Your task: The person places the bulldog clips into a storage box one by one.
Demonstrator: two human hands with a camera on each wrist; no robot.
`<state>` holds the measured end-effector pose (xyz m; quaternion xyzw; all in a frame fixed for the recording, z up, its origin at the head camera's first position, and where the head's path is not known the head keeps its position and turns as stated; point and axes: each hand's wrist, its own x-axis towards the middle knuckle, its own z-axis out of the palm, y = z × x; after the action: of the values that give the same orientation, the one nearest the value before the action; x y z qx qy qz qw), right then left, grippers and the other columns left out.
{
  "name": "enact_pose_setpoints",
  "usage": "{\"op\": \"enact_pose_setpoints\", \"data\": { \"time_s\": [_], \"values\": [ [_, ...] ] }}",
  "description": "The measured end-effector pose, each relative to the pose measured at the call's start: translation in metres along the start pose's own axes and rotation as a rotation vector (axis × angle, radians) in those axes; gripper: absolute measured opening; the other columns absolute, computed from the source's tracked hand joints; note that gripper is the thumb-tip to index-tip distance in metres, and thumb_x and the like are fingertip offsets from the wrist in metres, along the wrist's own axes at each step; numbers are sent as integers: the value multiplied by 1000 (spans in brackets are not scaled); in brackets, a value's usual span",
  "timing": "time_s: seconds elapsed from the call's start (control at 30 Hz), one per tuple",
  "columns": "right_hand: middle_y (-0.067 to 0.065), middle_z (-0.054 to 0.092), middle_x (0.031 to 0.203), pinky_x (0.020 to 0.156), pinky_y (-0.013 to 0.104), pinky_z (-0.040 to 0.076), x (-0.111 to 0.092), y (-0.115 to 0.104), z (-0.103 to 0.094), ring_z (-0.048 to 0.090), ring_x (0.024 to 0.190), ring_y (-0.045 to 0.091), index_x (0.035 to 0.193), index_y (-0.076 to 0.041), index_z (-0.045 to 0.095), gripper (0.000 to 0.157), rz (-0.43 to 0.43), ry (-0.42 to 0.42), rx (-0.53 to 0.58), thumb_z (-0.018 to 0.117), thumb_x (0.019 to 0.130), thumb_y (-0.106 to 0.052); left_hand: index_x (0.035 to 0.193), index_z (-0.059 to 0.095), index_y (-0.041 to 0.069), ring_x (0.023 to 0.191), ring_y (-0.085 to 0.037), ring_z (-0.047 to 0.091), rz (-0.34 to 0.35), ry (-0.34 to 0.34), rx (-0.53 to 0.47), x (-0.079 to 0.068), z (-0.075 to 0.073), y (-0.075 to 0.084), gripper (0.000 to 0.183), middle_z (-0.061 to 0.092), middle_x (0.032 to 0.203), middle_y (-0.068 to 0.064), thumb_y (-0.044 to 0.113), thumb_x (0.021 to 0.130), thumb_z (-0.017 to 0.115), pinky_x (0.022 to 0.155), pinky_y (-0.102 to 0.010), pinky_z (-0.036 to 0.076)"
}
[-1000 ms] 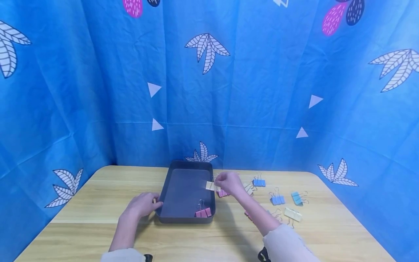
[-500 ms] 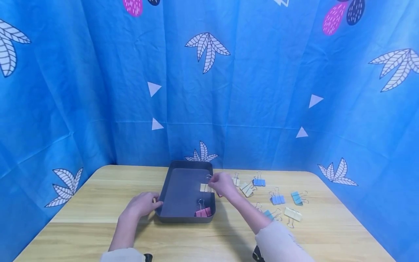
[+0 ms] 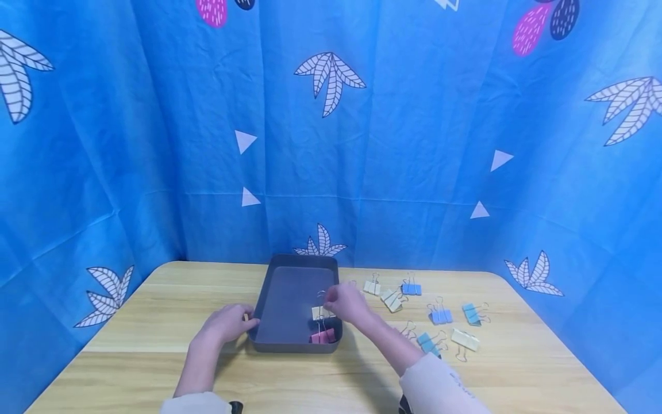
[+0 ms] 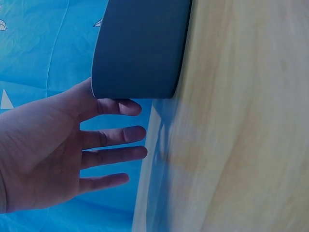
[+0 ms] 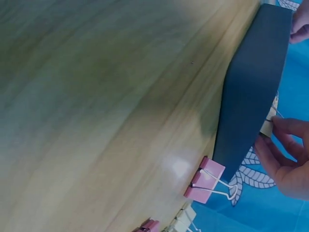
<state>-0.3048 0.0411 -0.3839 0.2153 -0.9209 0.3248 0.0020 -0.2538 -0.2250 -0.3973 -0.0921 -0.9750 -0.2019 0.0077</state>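
A dark grey tray lies on the table. My left hand holds its left wall, thumb over the rim; in the left wrist view the index finger lies against the outer wall and the other fingers extend straight. Over the tray's near right part, my right hand pinches a cream binder clip between thumb and fingertips. A pink binder clip sits just below it in the tray's near right corner. In the right wrist view, the tray wall partly hides the held clip.
Right of the tray lie several loose binder clips: a blue clip, a periwinkle clip, teal clips and cream clips. One pink clip lies close outside the tray's right wall. A blue curtain hangs behind the table.
My right hand has carried the cream clip left and toward me, from beyond the tray's right rim to above the pink clip inside. The left hand stays on the tray.
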Motion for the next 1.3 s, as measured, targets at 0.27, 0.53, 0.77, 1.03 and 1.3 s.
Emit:
{"op": "enact_pose_setpoints", "data": {
  "time_s": [0.27,0.53,0.77,1.03,1.3],
  "values": [
    [8,66,76,56,20,50,-3,1,6,60,63,14,80,-1,69,4,-73,-14,-100,66,78,2,93,66,6,75,-20,56,-11,-3,-10,1,2,-1,17,61,84,-3,21,86,64,69,-43,47],
    [3,65,67,53,20,48,-2,2,13,59,56,13,72,-5,70,9,-116,20,-247,65,77,1,94,66,6,74,-19,55,-12,-14,-18,2,1,0,17,61,84,-4,20,87,62,68,-42,47],
    [1,61,61,47,16,43,0,2,19,51,50,8,71,-4,69,11,-93,11,-257,65,80,-1,93,66,6,75,-19,56,-19,-17,-17,0,-1,2,16,61,84,-3,20,87,62,68,-42,47],
    [1,59,59,46,17,42,0,2,21,50,49,8,69,-4,67,12,-102,29,-299,64,80,0,93,66,6,73,-18,55,-14,-13,-17,0,0,2,15,61,83,-3,20,87,63,67,-42,47],
    [3,62,64,47,16,44,1,1,21,53,51,9,74,-3,69,11,-49,-14,-268,62,80,2,92,66,7,73,-18,55,-21,-17,-19,1,0,2,15,61,82,-2,20,87,62,67,-41,47]
  ]
}}
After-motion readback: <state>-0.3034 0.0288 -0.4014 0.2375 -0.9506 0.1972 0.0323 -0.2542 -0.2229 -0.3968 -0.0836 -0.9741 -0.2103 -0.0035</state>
